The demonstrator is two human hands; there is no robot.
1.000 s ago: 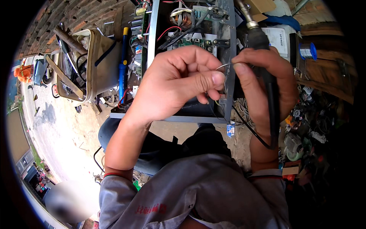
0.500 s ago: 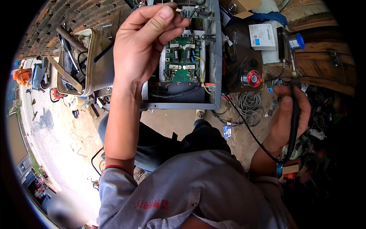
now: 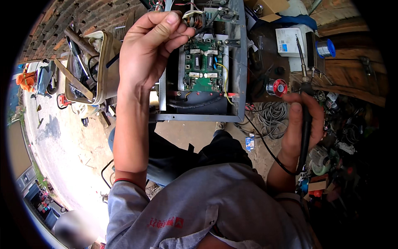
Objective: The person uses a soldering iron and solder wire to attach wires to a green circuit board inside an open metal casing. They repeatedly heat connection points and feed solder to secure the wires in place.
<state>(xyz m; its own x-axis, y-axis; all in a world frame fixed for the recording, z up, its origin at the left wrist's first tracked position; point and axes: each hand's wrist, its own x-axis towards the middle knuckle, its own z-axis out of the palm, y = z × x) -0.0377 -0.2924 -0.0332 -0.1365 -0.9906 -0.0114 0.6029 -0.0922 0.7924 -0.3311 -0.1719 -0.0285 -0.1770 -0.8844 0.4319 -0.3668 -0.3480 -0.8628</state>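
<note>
My right hand [image 3: 304, 122] is wrapped round the black handle of a soldering iron [image 3: 305, 89]. Its metal shaft points up and away, and its black cord loops down below the hand and runs left. Over the left side of an open grey metal housing [image 3: 199, 118], my left hand [image 3: 155, 41] pinches thumb against fingers. What lies between those fingertips is too small to tell. Right beside them is a copper-wound coil [image 3: 194, 20]. Inside the housing a green circuit board [image 3: 203, 82] carries black and white components, and a yellow wire [image 3: 226, 79] curves off its right side.
A red-rimmed solder spool [image 3: 277, 88], a blue spool [image 3: 326, 48] and a white box [image 3: 286, 43] are right of the housing. At left stands a tool-filled bucket [image 3: 99, 89]. Coiled cable [image 3: 271, 120] lies on the ground, with clutter at far right.
My right hand has moved the soldering iron left and slightly up, and its shaft now shows more fully. My left hand has shifted slightly left, still pinched, uncovering the coil.
</note>
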